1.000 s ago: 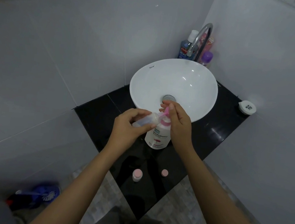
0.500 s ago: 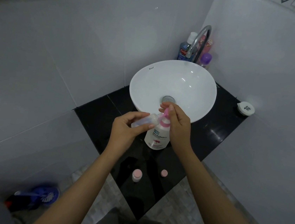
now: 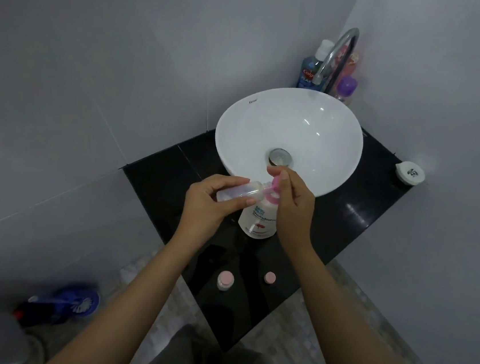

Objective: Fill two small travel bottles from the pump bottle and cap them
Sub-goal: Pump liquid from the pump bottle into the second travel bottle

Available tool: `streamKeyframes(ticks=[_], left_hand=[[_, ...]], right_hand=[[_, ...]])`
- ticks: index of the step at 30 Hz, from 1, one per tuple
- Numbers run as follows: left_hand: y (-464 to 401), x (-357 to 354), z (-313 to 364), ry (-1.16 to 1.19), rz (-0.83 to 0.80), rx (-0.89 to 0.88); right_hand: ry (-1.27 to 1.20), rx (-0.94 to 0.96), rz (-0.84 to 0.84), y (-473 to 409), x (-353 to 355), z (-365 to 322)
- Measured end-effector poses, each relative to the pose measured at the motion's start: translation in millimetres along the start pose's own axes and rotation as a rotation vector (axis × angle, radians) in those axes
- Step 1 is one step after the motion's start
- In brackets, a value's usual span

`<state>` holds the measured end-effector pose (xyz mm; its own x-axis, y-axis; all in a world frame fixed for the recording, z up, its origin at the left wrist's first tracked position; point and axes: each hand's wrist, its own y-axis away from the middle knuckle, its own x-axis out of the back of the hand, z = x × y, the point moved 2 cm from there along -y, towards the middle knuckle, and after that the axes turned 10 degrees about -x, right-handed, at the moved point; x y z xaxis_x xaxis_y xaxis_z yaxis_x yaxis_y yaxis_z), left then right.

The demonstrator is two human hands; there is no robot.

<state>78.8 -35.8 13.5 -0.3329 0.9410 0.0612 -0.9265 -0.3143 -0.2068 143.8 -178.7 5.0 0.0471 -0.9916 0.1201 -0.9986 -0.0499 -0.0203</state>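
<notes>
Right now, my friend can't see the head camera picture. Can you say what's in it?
A person's left hand holds a small clear travel bottle sideways at the pink spout of a white pump bottle, while the right hand rests on the pump. Nearer, a capped small bottle and a loose pink cap sit on the black counter.

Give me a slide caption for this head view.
Left hand holds a travel bottle to the pump bottle nozzle; right hand on the pump.
</notes>
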Motion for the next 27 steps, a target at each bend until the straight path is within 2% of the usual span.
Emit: streamKeyframes(ticks=[14, 21, 27], left_hand=[[-2.2, -1.5, -1.0, 0.018, 0.014, -0.009], [-1.1, -0.9, -1.9, 0.008, 0.006, -0.003], [-1.0, -2.7, -6.2, -0.009, -0.006, 0.020]], right_hand=[[-0.053, -0.086, -0.021, -3.1, 1.6, -5.5], [-0.041, -0.015, 0.026, -4.2, -0.7, 1.8], [-0.067, -0.018, -0.017, -2.7, -2.1, 14.6]])
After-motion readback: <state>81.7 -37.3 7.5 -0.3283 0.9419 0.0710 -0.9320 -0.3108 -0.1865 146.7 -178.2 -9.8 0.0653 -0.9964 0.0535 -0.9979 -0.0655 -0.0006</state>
